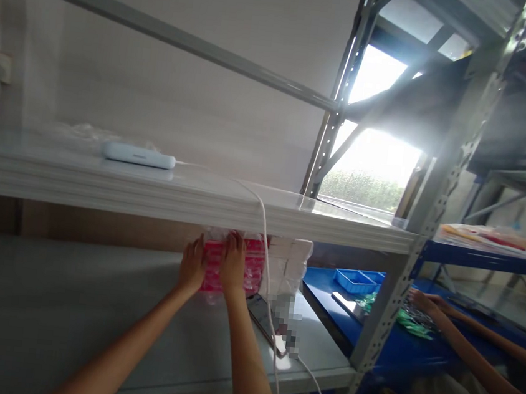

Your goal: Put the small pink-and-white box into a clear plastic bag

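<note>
Both hands reach to the back of the lower shelf, onto a bright pink, shiny plastic-wrapped pack (210, 271). My left hand (193, 268) grips its left edge with bent fingers. My right hand (233, 266) is closed over its upper middle, the fingertips partly hidden at the top. What the pack contains cannot be made out. Directly right of the pink pack stands a whitish box-like stack (288, 259). A phone (260, 316) lies on the shelf to the right of my right forearm.
A white cable (265, 222) hangs over the upper shelf edge (187, 205) in front of the pack. On that shelf lies a pale blue device (139, 156). Right of the metal post (386, 298), another person's hands (423, 301) work at a blue table with blue trays (355, 282).
</note>
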A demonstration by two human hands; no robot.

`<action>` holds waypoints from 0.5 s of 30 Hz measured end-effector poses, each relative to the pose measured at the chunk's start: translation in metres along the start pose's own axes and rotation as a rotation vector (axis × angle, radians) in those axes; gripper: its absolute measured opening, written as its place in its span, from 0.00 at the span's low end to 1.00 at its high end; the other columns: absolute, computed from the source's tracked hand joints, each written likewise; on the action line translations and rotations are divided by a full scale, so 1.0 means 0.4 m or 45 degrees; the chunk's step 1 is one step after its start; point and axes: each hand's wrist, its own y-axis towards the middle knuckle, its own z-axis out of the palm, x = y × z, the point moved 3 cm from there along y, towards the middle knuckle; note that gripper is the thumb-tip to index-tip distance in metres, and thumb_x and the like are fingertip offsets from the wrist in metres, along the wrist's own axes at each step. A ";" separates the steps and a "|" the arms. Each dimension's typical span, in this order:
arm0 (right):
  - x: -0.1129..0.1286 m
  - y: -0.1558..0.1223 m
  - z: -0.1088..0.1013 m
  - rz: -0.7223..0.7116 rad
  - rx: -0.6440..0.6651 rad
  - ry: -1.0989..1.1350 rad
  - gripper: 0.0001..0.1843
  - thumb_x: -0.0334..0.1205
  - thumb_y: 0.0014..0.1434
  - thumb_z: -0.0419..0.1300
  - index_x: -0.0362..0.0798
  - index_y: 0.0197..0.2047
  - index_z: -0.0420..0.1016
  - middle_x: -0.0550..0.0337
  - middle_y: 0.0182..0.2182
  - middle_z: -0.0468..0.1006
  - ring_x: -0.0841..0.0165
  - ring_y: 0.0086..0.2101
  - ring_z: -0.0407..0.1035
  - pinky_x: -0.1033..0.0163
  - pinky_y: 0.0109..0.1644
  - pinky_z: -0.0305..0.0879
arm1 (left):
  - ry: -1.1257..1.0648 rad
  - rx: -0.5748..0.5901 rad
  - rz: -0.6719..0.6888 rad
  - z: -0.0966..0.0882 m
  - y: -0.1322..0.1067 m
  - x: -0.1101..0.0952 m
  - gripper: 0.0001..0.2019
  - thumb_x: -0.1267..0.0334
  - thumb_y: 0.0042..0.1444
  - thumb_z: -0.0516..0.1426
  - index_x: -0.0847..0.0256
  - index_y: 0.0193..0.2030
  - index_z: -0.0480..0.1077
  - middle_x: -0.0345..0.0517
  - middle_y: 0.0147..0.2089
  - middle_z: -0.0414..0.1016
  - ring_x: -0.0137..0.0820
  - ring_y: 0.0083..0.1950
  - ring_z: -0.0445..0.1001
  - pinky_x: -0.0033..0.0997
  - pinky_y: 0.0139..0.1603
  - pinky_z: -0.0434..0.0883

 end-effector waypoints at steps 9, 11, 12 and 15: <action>-0.024 -0.018 0.006 -0.124 0.049 -0.332 0.27 0.43 0.66 0.41 0.42 0.65 0.52 0.45 0.63 0.56 0.59 0.65 0.40 0.41 0.65 0.31 | 0.172 0.012 -0.132 0.052 -0.026 0.005 0.32 0.53 0.61 0.42 0.69 0.67 0.43 0.64 0.70 0.42 0.45 0.71 0.35 0.56 0.66 0.39; -0.025 -0.014 0.005 -0.140 0.076 -0.368 0.28 0.45 0.66 0.41 0.42 0.66 0.51 0.44 0.63 0.55 0.58 0.65 0.40 0.40 0.65 0.28 | 0.198 0.017 -0.156 0.056 -0.015 -0.004 0.32 0.53 0.62 0.41 0.72 0.68 0.41 0.66 0.70 0.40 0.46 0.71 0.33 0.58 0.66 0.38; -0.025 -0.011 0.004 -0.148 0.091 -0.379 0.29 0.46 0.66 0.42 0.42 0.66 0.51 0.43 0.63 0.55 0.58 0.65 0.41 0.40 0.65 0.27 | 0.210 0.019 -0.161 0.058 -0.008 -0.008 0.33 0.53 0.62 0.40 0.74 0.67 0.41 0.68 0.69 0.40 0.47 0.71 0.32 0.59 0.65 0.38; -0.021 -0.005 -0.004 -0.166 0.147 -0.384 0.29 0.46 0.66 0.43 0.42 0.66 0.52 0.43 0.63 0.55 0.57 0.64 0.41 0.40 0.65 0.25 | 0.257 0.027 -0.171 0.061 0.010 -0.015 0.35 0.53 0.61 0.40 0.80 0.67 0.40 0.73 0.69 0.40 0.49 0.70 0.31 0.60 0.65 0.38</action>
